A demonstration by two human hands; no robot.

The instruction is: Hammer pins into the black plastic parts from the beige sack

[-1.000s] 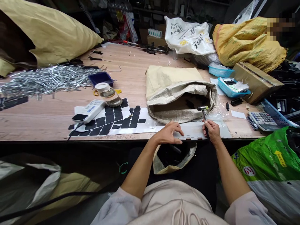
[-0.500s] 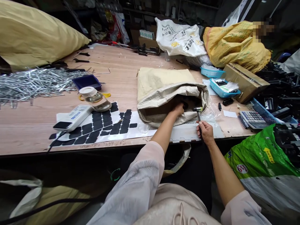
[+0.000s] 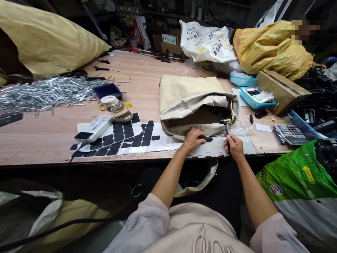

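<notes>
My left hand [image 3: 193, 139] is closed on a slim black part [image 3: 208, 139], just in front of the sack's mouth. What kind of part it is, I cannot make out. A small hammer [image 3: 225, 122] is in my right hand [image 3: 235, 147], its handle gripped and its head, with a yellowish end, up in front of the sack's right side. The beige woven sack [image 3: 191, 84] lies on the bench with its mouth open towards me; its inside is dark. Beneath both hands lies a pale flat sheet [image 3: 218, 149].
Black stickers [image 3: 123, 131], a white device [image 3: 94, 128] and a jar [image 3: 117, 109] sit left, before a heap of metal rods [image 3: 50, 91]. Blue baskets [image 3: 256, 98], a cardboard box [image 3: 283, 91] and a calculator [image 3: 289, 133] stand right. A green bag [image 3: 286, 172] is beside the bench's front edge.
My left hand has come out of the sack's mouth towards me, with the black part in it. The right hand still holds the hammer in nearly the same place. The view has shifted slightly.
</notes>
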